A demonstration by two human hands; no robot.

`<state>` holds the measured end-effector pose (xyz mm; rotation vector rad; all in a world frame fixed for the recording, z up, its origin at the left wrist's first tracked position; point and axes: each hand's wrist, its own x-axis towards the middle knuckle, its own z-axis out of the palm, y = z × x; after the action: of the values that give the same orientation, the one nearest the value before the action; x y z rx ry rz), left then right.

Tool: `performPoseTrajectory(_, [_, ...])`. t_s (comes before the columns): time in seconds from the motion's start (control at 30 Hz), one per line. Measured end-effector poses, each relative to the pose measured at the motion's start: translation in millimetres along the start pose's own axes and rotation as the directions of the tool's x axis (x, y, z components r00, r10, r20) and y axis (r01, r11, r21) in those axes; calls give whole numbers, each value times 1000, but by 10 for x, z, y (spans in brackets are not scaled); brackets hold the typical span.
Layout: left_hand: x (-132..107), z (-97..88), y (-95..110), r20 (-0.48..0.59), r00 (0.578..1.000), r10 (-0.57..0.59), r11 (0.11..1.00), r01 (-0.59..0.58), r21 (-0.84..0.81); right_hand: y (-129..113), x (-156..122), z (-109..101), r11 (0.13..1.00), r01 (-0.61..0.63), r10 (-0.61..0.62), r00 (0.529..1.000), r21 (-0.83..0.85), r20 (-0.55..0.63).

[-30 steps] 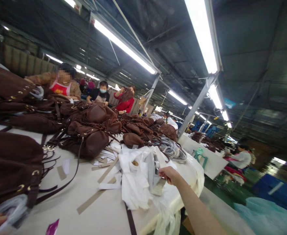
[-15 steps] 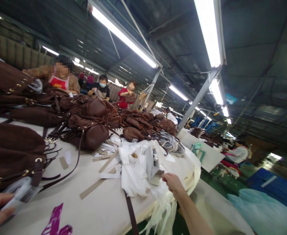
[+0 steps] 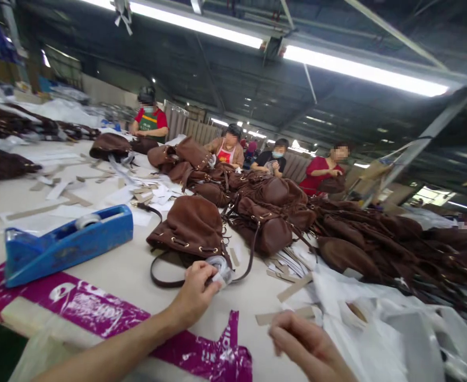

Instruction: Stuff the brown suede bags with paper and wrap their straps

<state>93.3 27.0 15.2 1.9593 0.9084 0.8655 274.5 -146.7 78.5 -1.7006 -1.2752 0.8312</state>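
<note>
My left hand is closed on a clear plastic-wrapped part at the front of a brown suede bag lying on the table. The bag's strap loops out towards me. My right hand hovers low at the right with its fingers curled; nothing shows in it. White paper and plastic bags lie just right of that hand.
A blue tape dispenser sits at the left on a magenta printed bag. Many brown bags are piled across the white table, with cardboard strips scattered about. Several people work along the far side.
The view has swung left. My right hand left the white pile and drew back towards me. My left hand moved forward to the brown bag's plastic-wrapped part.
</note>
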Motion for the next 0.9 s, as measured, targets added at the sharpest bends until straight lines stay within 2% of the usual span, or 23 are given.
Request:
performPoseTrajectory(0.03, [-23, 1, 16, -3, 1000, 14, 1000, -14, 21, -82, 116, 203, 997, 46, -49, 997, 60, 59])
performPoseTrajectory(0.1, [-53, -6, 35, -7, 999, 52, 998, -51, 41, -163, 386, 534, 991, 83, -90, 994, 103, 60])
performPoseTrajectory(0.2, [-61, -11, 30, -13, 997, 80, 996, -79, 46, -95, 718, 772, 990, 116, -118, 993, 76, 21])
performPoseTrajectory(0.3, [-43, 1, 2, -16, 996, 88, 994, -87, 68, 45, 863, 780, 990, 134, -136, 990, 51, 36])
performPoseTrajectory(0.43, [-15, 13, -32, 15, 993, 113, 989, -114, 91, 130, 889, 727, 992, 124, -126, 989, 31, 71])
performPoseTrajectory(0.63, [-5, 14, -35, 60, 992, 111, 988, -117, 99, 99, 880, 729, 985, 139, -134, 990, -105, 49])
performPoseTrajectory(0.9, [-23, 8, -16, 65, 994, 85, 992, -90, 88, 52, 857, 780, 947, 156, -167, 986, -282, -16])
